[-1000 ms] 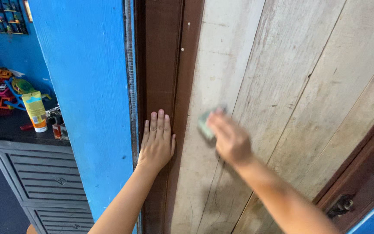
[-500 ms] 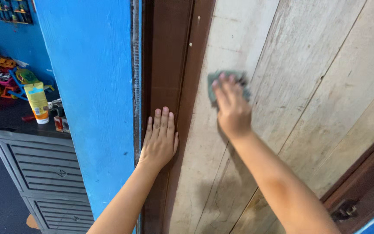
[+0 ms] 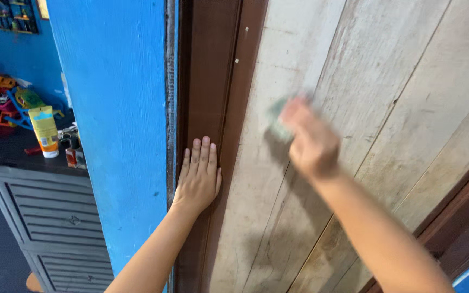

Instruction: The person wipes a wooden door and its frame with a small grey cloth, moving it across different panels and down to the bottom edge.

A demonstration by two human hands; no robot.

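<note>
Against whitewashed door planks [image 3: 386, 108], right hand [image 3: 310, 144] fingers press green pad [image 3: 277, 123]

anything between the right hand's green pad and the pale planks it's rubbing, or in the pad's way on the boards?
Nothing visible. The right hand presses the green pad straight onto the pale wooden planks, though motion blur hides the contact itself. The boards around it are bare. The left hand lies flat on the brown door frame, off to the side.
</note>
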